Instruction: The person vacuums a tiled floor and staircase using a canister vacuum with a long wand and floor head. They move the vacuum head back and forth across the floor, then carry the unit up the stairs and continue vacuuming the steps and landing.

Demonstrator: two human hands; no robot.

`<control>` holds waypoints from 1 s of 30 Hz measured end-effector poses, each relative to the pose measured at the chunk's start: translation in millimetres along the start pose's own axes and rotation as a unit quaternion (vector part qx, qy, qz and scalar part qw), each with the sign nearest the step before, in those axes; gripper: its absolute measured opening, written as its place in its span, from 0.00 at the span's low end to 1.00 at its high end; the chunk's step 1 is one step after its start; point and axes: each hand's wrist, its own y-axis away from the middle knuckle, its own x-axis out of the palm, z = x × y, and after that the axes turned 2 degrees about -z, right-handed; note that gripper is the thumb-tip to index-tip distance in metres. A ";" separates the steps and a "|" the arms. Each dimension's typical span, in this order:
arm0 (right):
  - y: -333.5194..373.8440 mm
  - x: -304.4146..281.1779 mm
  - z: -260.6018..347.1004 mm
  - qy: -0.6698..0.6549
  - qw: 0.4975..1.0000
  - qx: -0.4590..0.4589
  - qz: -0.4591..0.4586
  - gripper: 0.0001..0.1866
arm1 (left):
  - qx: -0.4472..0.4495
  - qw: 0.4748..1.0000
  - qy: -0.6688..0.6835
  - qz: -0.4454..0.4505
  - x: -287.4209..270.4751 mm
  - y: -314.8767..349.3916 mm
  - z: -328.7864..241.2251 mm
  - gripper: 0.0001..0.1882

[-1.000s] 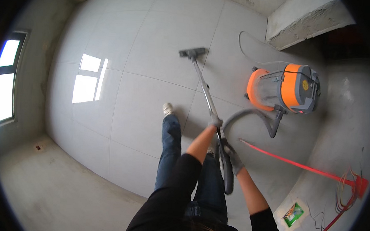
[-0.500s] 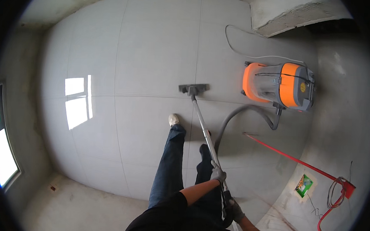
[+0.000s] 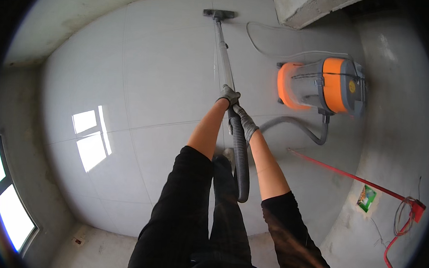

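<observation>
Both my arms reach forward over the grey tiled floor [image 3: 168, 83]. My left hand [image 3: 229, 94], in a grey glove, is wrapped round the metal vacuum wand [image 3: 226, 62]. Just behind it, my right hand [image 3: 244, 121], also gloved, grips the wand's dark handle end, where the ribbed hose [image 3: 239, 152] begins. At the wand's far end, the flat black floor nozzle [image 3: 219, 14] rests on the tiles. The hose loops back to an orange and grey vacuum cleaner [image 3: 319, 85] on the right. My fingers on the handle are partly hidden.
A pale power cord [image 3: 272, 55] curls on the floor behind the vacuum cleaner. At the right, a red metal tool [image 3: 348, 175] with a coil of wire leans near a green wall box [image 3: 366, 198]. A concrete ledge [image 3: 313, 10] juts out at the far right; a window [image 3: 12, 196] is at left.
Both hands have pushed the wand forward, and the nozzle has slid far ahead across the tiles. My arms are now stretched out. The hose end has come forward too.
</observation>
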 end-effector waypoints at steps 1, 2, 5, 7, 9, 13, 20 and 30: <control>7.9 -8.8 -16.0 0.031 0.999 -0.017 -0.021 0.20 | -0.008 0.998 0.020 0.057 2.8 3.0 11.8 0.34; 19.7 -20.4 -33.9 0.030 0.998 0.036 -0.043 0.21 | -0.011 0.990 -0.010 0.140 21.2 11.8 24.3 0.39; 98.1 -61.8 -102.9 0.060 0.996 0.056 -0.022 0.25 | 0.035 0.997 -0.050 0.042 101.2 75.7 83.7 0.45; 170.9 -77.4 -153.0 0.121 0.979 0.078 -0.142 0.24 | -0.056 0.996 -0.043 0.058 144.3 143.2 122.1 0.47; 266.0 -88.0 -191.5 0.147 0.969 0.109 -0.166 0.21 | -0.145 0.984 0.036 0.100 167.9 224.8 146.6 0.49; 397.8 -92.4 -215.8 0.038 0.969 0.170 -0.173 0.20 | -0.223 0.958 0.010 0.180 190.2 361.8 135.0 0.34; 315.1 -63.3 -153.2 0.059 0.979 0.156 -0.120 0.21 | -0.183 0.976 0.093 0.069 157.2 251.9 112.2 0.40; 162.7 -3.9 28.5 0.006 0.993 0.109 -0.047 0.24 | -0.054 0.993 0.098 -0.035 32.3 65.9 -40.8 0.35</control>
